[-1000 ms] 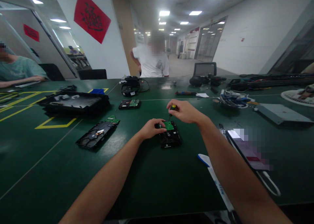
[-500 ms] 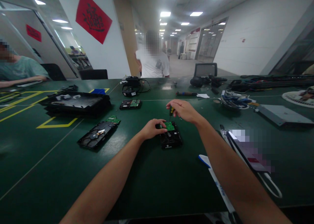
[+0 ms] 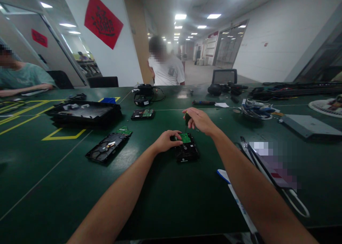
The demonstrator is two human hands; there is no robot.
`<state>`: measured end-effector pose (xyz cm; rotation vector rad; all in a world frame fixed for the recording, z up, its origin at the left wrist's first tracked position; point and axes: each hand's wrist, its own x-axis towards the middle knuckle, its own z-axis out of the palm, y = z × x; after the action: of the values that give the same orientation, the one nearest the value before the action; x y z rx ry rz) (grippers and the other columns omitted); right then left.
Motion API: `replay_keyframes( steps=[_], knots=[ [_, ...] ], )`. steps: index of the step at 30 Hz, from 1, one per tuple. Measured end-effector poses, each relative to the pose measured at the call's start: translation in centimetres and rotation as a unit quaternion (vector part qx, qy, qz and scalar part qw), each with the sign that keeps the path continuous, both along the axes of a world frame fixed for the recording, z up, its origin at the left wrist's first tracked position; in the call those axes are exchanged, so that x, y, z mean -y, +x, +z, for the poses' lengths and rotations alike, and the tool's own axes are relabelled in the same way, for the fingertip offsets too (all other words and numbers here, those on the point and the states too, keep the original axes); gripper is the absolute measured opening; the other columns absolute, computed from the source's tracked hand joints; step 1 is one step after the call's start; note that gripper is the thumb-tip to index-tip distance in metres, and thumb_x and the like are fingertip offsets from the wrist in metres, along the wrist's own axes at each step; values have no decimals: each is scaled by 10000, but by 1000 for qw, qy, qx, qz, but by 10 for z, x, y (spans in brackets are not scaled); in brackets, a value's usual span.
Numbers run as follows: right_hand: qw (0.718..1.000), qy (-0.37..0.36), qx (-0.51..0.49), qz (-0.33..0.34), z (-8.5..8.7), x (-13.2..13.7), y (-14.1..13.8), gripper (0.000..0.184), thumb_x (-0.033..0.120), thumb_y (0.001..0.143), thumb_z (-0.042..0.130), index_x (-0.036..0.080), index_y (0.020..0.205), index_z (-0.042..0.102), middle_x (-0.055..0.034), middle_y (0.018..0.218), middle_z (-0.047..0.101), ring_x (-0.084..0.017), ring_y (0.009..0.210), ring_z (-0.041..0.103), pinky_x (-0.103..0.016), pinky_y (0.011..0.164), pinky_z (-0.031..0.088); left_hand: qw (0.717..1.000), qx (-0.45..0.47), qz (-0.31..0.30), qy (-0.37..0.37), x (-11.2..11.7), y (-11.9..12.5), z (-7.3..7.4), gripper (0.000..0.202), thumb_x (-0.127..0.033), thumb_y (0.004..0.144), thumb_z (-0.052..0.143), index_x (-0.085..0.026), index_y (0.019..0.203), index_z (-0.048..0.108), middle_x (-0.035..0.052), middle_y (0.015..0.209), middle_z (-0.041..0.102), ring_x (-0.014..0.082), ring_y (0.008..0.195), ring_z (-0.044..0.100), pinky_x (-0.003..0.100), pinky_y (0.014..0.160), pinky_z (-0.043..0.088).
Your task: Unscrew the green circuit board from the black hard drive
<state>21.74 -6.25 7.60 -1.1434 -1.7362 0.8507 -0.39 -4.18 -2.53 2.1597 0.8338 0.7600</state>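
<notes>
A black hard drive [image 3: 187,152] lies on the green table in front of me, with a green circuit board [image 3: 185,138] at its far end. My left hand [image 3: 169,140] is closed on the drive's left side, thumb and fingers at the board's edge. Above the board, my right hand [image 3: 197,120] grips a screwdriver [image 3: 187,120] held upright. Its thin shaft points down to the board; whether the tip sits in a screw is too small to tell. Left of my hands lies another hard drive [image 3: 105,147], with a green board [image 3: 124,131] at its far corner.
A third hard drive [image 3: 142,114] lies farther back. Black trays [image 3: 85,112] are stacked at left. On the right are a phone [image 3: 274,165], a grey metal box [image 3: 311,125] and bundled cables [image 3: 258,109]. One person [image 3: 168,71] is across the table, another [image 3: 25,76] at far left.
My right hand has turned slightly round the screwdriver, its fingers shifted on the handle. My left hand and the drive hold their place. The person across has tilted their head to the left.
</notes>
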Motion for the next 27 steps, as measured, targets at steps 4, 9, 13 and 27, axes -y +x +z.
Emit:
replay_keyframes(
  steps=[4, 9, 13, 27],
  knots=[
    [998, 40, 39, -20, 1, -1, 3, 269, 438, 942, 548, 213, 1001, 685, -26, 858, 704, -126, 608, 593, -262, 557, 447, 1000, -1, -4, -5, 2, 0, 4, 221, -371, 800, 800, -215, 951, 757, 93, 1351, 674, 282, 1232, 640, 454, 1120, 402],
    [998, 29, 27, -50, 1, 0, 2, 188, 381, 908, 583, 199, 923, 629, -49, 914, 739, -118, 598, 563, -262, 564, 453, 1000, 0, -9, -3, 2, 1, 5, 215, -366, 801, 799, -214, 946, 756, 96, 1345, 676, 283, 1232, 641, 452, 1104, 413],
    [1000, 9, 8, -17, 2, 2, 0, 284, 468, 954, 531, 209, 965, 646, -61, 965, 756, -98, 526, 531, -251, 493, 411, 1000, 1, -12, 3, 3, 0, 5, 198, -366, 812, 788, -215, 937, 760, 96, 1336, 682, 289, 1259, 624, 454, 1118, 396],
    [999, 19, 26, -21, 9, 5, 5, 246, 414, 937, 560, 193, 897, 659, -42, 896, 737, -94, 536, 529, -257, 527, 416, 1000, -6, 0, 17, -3, 0, -4, 175, -369, 838, 755, -222, 932, 768, 90, 1319, 692, 284, 1241, 630, 461, 1135, 387]
  ],
)
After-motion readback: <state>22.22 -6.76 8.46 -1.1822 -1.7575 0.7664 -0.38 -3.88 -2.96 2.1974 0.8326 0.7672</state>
